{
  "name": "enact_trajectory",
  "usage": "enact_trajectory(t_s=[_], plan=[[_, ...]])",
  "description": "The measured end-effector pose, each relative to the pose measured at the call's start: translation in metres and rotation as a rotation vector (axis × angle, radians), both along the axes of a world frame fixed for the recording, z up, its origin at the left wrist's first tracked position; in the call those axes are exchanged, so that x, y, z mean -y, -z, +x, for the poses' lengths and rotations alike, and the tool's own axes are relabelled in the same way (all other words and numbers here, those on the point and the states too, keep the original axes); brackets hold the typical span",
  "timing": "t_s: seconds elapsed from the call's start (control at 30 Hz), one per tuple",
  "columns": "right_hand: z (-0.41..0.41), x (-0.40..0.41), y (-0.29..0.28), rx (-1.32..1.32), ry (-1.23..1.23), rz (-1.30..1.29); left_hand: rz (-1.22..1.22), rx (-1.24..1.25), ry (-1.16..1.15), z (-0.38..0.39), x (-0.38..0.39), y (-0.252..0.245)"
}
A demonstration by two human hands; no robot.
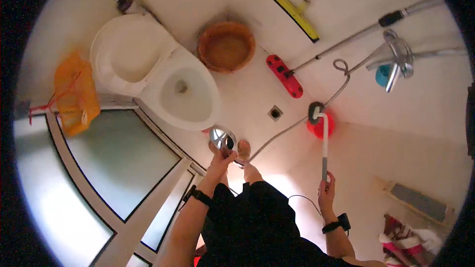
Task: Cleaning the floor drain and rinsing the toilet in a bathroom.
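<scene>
My left hand [222, 157] is closed on a chrome shower head [219, 136], just in front of the toilet bowl's rim [206, 116]. A metal hose [276, 136] runs from near that hand to the right. In my right hand [326, 189] is the grey grip of a toilet brush [325, 141] with a white bent handle. Its dark head lies over a red round container [326, 128], partly hidden by the brush. The toilet lid [122, 55] is raised.
A brown basin [226, 67] stands beside the toilet. A red mop head [284, 76], a yellow squeegee [295, 16] and a floor drain [275, 113] lie beyond my hands. A chrome mixer tap [400, 59] is at right, an orange plastic bag [76, 96] hangs at left near glazed door panels [122, 163].
</scene>
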State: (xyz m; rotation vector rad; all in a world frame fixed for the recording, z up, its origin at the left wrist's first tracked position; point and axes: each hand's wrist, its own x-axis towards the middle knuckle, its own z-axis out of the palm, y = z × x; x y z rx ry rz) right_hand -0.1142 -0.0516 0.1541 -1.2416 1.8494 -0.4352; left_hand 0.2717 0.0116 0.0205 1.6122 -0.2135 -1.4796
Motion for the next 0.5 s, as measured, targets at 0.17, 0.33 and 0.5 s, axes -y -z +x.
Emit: enact_trajectory(t_s=[0.17,0.33,0.5], plan=[[0.009,-0.049,0.005,-0.118,-0.027,0.067,-0.022,0.016,0.139,-0.01,0.035,0.011],[0.025,-0.099,0.021,-0.2,-0.086,-0.089,-0.087,0.059,0.192,0.0,0.012,0.074],[0.005,-0.083,0.071,-0.152,-0.077,0.094,0.031,0.331,0.355,0.001,0.006,0.076]])
